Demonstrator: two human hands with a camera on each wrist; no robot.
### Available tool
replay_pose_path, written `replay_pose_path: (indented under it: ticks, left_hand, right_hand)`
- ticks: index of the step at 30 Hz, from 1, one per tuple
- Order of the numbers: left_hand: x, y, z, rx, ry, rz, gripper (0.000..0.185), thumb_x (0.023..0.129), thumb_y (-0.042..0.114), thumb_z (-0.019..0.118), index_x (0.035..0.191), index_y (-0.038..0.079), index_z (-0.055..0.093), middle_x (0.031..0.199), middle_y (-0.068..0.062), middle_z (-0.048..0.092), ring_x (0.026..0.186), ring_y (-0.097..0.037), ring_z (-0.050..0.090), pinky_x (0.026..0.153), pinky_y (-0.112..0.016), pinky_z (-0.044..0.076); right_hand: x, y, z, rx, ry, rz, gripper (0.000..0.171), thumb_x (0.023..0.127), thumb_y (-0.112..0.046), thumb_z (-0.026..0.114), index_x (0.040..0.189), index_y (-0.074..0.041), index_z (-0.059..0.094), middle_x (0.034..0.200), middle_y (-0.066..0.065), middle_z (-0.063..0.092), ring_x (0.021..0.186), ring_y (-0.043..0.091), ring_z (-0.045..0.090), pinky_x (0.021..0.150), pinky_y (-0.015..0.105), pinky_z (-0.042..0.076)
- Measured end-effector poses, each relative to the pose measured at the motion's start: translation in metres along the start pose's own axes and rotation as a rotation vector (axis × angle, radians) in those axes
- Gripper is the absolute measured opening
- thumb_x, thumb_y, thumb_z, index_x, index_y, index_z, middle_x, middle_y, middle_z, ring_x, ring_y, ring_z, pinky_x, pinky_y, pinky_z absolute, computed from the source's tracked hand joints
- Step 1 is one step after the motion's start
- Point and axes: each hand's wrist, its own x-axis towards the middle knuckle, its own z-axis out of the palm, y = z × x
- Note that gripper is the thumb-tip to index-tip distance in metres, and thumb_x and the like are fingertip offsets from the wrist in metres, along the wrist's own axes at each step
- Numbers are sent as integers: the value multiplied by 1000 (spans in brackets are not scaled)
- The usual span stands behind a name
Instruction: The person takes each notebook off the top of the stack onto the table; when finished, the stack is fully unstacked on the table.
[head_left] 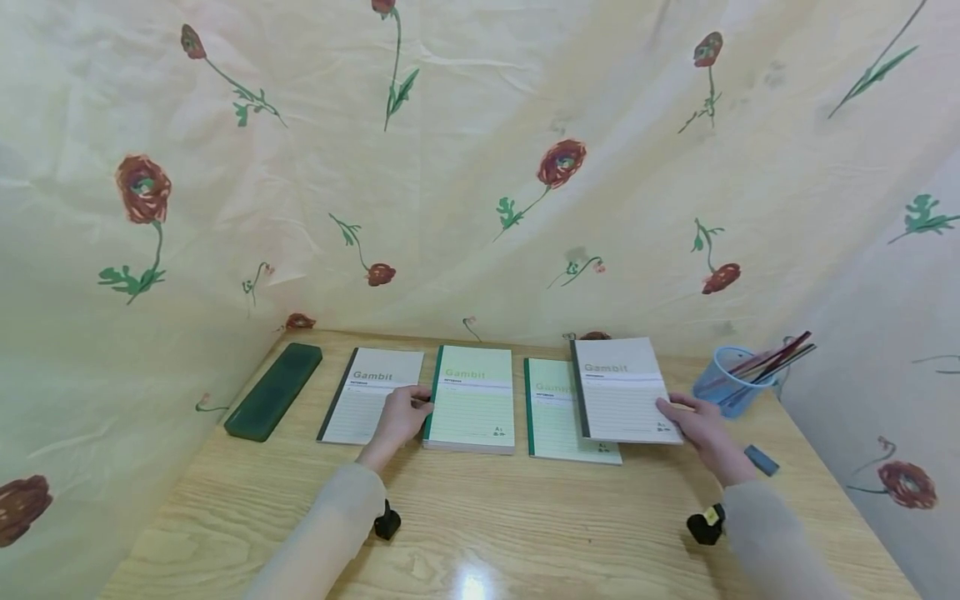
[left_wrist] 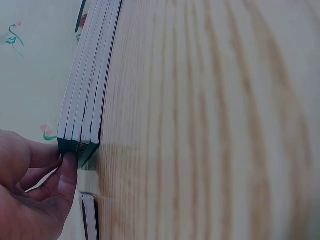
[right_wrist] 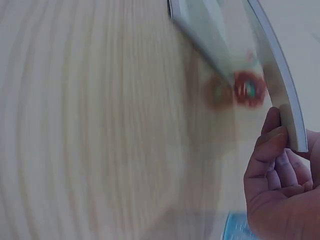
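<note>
So here's where we're at: our right hand [head_left: 701, 427] has the grey Gambit notebook [head_left: 624, 390] pinched at its near right corner, lifted a little so it overlaps the green notebook [head_left: 558, 412] lying flat under it. The right wrist view shows the cover bowed and clear of the tabletop [head_left: 525, 525], thumb on one face and fingers [right_wrist: 272, 150] curled behind the edge. Its long axis runs away from us toward the flowered cloth backdrop [head_left: 465, 167], spine on the left.

Our left hand [head_left: 401, 417] sits at the spine of the green notebook stack [head_left: 472, 398] in the middle, fingertips [left_wrist: 70, 167] pinching its near left corner. The wrist view shows several thin books in that pile. That stack lies to the left of the lifted notebook, so the left hand is the nearer one to it, with the flat green notebook between the two.

Another grey Gambit notebook [head_left: 372, 396] lies just left of our left hand, then a dark green pencil case [head_left: 273, 390] further left. A blue pen cup [head_left: 727, 382] with pencils stands on the right, and a small grey eraser [head_left: 761, 460] lies close by.

Readable writing: "Gambit" on the covers; the smaller print is too tiny to make out.
</note>
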Motion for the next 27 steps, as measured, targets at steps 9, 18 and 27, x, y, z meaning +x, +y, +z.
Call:
replay_pose_path:
  ticks: [9, 18, 27]
  left_hand:
    - [1, -2, 1, 1, 2, -10, 23, 95, 0, 64, 117, -3, 68, 109, -12, 68, 96, -24, 63, 83, -37, 54]
    - [-1, -2, 0, -7, 3, -13, 23, 95, 1, 64, 118, -3, 68, 109, -12, 68, 95, -24, 63, 82, -38, 54]
    - [0, -2, 1, -9, 5, 8, 24, 94, 0, 64, 117, -4, 68, 108, -12, 68, 94, -23, 63, 80, -37, 54]
  right_hand:
    - [-2, 26, -45, -74, 4, 10, 74, 101, -34, 57, 144, 19, 28, 91, -13, 58, 77, -2, 55, 69, 20, 50]
    - [3, 41, -56, -156, 37, 93, 77, 100, -41, 56, 146, 15, 31, 136, 31, 43, 85, 5, 51, 69, 18, 46]
    - [1, 43, -52, -309, 78, 84, 79, 99, -50, 53, 145, 12, 36, 145, 38, 34, 116, 42, 41, 90, 47, 40]
